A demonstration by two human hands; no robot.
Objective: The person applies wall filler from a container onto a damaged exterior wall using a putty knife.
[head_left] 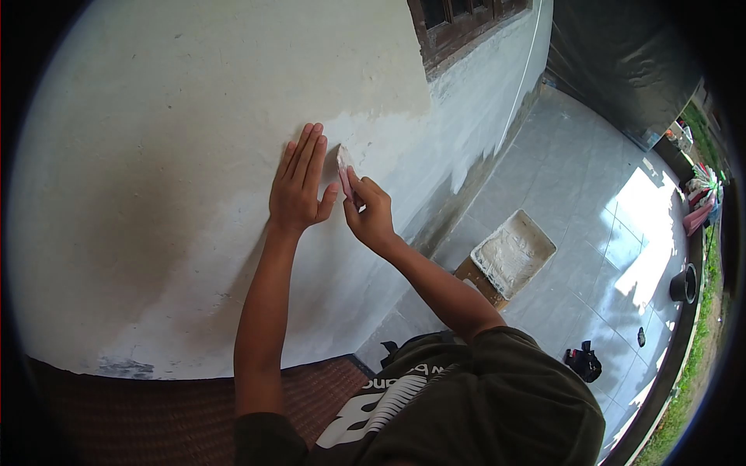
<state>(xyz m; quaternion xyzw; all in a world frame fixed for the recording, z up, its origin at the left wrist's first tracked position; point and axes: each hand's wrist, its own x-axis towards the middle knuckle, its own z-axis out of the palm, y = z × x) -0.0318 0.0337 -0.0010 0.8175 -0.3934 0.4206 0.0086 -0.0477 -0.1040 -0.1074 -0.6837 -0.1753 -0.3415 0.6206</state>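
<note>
Against the pale wall [194, 93], my left hand [299, 186] lies flat, its fingers stretched upward and its thumb apart. Just to its right, my right hand [369, 206] is closed round the pinkish handle of a putty knife [343, 163]. The knife's whitish blade points up and is at the wall surface. Whiter coating covers the wall around and below the hands, with bare cream wall above. On the floor at the right, a rectangular tray [514, 252] holds white paste.
A brown-framed window [474, 27] is at the top. Grey floor tiles [575, 171] stretch to the right, with a black bucket [684, 284] and a black object [583, 362]. A reddish-brown woven mat [179, 415] lies at the lower left.
</note>
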